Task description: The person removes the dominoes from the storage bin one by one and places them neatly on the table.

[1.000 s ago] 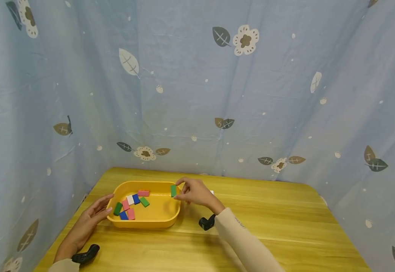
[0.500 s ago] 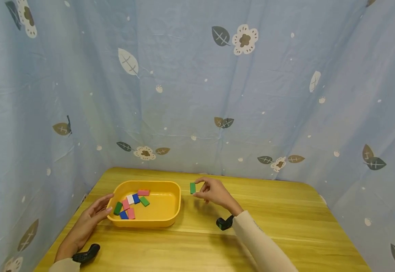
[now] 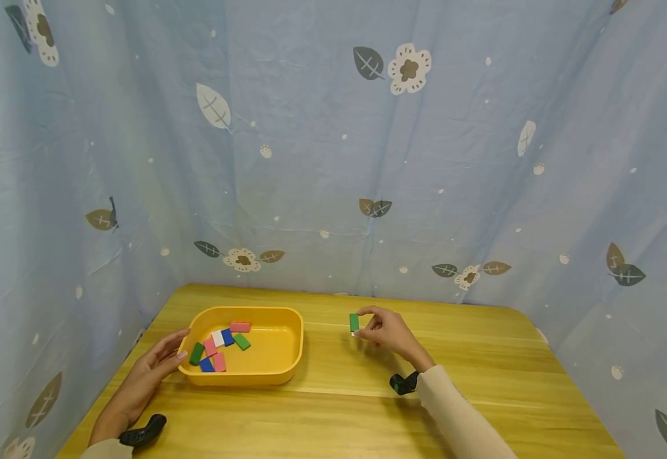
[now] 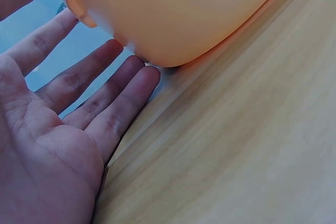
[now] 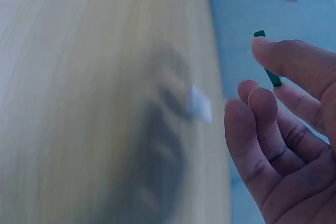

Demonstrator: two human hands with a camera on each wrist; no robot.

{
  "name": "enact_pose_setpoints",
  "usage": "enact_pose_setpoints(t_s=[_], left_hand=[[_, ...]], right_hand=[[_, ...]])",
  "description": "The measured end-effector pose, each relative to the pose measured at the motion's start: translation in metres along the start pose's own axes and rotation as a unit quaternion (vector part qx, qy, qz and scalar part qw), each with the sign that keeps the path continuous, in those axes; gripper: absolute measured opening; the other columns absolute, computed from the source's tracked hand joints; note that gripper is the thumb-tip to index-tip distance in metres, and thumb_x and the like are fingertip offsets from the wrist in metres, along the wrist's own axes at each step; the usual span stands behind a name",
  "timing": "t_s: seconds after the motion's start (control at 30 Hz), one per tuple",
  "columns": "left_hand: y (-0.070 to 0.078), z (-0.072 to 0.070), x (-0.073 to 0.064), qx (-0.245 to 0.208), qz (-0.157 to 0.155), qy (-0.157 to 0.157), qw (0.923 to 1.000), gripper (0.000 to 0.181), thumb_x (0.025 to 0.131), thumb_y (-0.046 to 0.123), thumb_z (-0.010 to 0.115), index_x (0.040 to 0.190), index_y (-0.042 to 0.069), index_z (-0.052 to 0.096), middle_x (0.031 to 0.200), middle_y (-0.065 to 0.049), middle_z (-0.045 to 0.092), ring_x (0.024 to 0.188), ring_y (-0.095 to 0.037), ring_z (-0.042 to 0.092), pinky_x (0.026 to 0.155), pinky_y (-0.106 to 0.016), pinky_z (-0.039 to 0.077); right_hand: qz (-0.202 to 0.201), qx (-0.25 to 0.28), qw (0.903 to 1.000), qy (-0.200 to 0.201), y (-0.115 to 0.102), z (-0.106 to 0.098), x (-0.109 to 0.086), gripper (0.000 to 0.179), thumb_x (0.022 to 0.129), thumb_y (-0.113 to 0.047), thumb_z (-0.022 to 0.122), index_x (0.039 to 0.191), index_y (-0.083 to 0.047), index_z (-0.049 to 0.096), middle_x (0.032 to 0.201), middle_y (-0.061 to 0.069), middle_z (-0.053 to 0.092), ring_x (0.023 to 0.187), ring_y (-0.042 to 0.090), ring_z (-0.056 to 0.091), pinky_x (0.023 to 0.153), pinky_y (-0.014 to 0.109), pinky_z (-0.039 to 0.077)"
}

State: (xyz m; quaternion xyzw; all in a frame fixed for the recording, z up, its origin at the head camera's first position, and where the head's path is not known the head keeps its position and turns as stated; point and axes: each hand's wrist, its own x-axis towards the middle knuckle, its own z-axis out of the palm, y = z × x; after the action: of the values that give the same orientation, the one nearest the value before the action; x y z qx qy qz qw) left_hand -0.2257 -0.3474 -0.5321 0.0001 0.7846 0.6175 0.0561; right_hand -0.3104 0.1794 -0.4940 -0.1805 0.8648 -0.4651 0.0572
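A wooden table (image 3: 483,382) stands against leaf-print curtains (image 3: 333,159). Your right hand (image 3: 388,331) pinches a green block (image 3: 354,322); your left hand (image 3: 150,373), fingers straight, touches the yellow tray (image 3: 278,376).

Tray (image 3: 287,357) sits on the table (image 3: 483,382) left of centre with several blocks (image 3: 217,344) inside; left hand (image 3: 150,373) against its left wall, right hand (image 3: 388,331) right of it holding a block (image 3: 354,322) above the table
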Motion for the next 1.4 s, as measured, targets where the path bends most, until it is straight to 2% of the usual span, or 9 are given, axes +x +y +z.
enact_pose_setpoints(t_s=[0.17,0.3,0.57,0.8,1.0,1.23,1.4], left_hand=[[0.000,-0.001,0.000,-0.007,0.002,-0.001,1.0000,0.070,0.106,0.042,0.056,0.163,0.016,0.026,0.166,-0.015,0.021,0.150,-0.038,0.022,0.101,-0.020,0.043],[0.000,0.000,-0.001,-0.017,0.005,-0.002,0.9998,0.069,0.107,0.041,0.056,0.163,0.015,0.026,0.166,-0.016,0.021,0.149,-0.039,0.021,0.090,-0.010,0.040],[0.000,-0.001,-0.001,-0.015,0.004,0.000,0.9999,0.069,0.107,0.041,0.056,0.163,0.015,0.026,0.166,-0.015,0.021,0.149,-0.037,0.023,0.092,-0.011,0.041],[-0.003,0.000,-0.001,-0.021,0.010,-0.003,0.9997,0.067,0.107,0.040,0.056,0.163,0.018,0.027,0.167,-0.015,0.021,0.139,-0.013,0.032,0.091,-0.010,0.041],[-0.003,0.001,0.000,-0.016,0.011,0.001,0.9998,0.066,0.107,0.040,0.056,0.163,0.016,0.029,0.165,-0.015,0.025,0.143,-0.024,0.029,0.090,-0.011,0.042],[-0.004,0.000,0.000,-0.016,0.020,0.001,0.9997,0.064,0.107,0.038,0.056,0.162,0.016,0.030,0.164,-0.015,0.027,0.135,-0.009,0.033,0.091,-0.011,0.042],[-0.004,0.000,0.000,-0.019,0.021,0.002,0.9996,0.064,0.107,0.038,0.056,0.162,0.017,0.030,0.164,-0.014,0.027,0.137,-0.012,0.032,0.091,-0.011,0.042]], right_hand=[[0.015,-0.016,0.9997,0.010,0.018,-0.006,-0.004,0.048,0.092,-0.024,0.081,0.135,-0.012,0.064,0.087,0.013,0.073,0.063,0.034,0.066,0.058,0.043,0.057],[0.029,-0.025,0.9991,0.019,0.030,-0.012,-0.006,0.047,0.091,-0.023,0.081,0.134,-0.011,0.064,0.082,0.006,0.072,0.059,0.025,0.063,0.056,0.036,0.055],[0.053,-0.024,0.9979,0.027,0.046,-0.017,-0.004,0.049,0.090,-0.023,0.082,0.133,-0.009,0.065,0.077,0.005,0.069,0.056,0.021,0.059,0.055,0.035,0.054],[0.067,-0.043,0.9964,0.030,0.050,-0.017,-0.003,0.048,0.089,-0.025,0.083,0.131,-0.010,0.067,0.073,0.005,0.064,0.053,0.020,0.057,0.053,0.034,0.053],[0.080,-0.054,0.9950,0.027,0.052,-0.015,0.000,0.047,0.089,-0.027,0.083,0.131,-0.011,0.068,0.074,0.005,0.063,0.051,0.020,0.055,0.050,0.034,0.051],[0.088,-0.081,0.9925,0.022,0.054,-0.014,0.005,0.047,0.090,-0.028,0.083,0.131,-0.013,0.068,0.072,0.004,0.063,0.050,0.017,0.053,0.047,0.030,0.047],[0.084,-0.085,0.9925,0.026,0.054,-0.013,0.007,0.046,0.089,-0.029,0.083,0.130,-0.012,0.069,0.071,0.003,0.061,0.049,0.016,0.050,0.048,0.030,0.044]])
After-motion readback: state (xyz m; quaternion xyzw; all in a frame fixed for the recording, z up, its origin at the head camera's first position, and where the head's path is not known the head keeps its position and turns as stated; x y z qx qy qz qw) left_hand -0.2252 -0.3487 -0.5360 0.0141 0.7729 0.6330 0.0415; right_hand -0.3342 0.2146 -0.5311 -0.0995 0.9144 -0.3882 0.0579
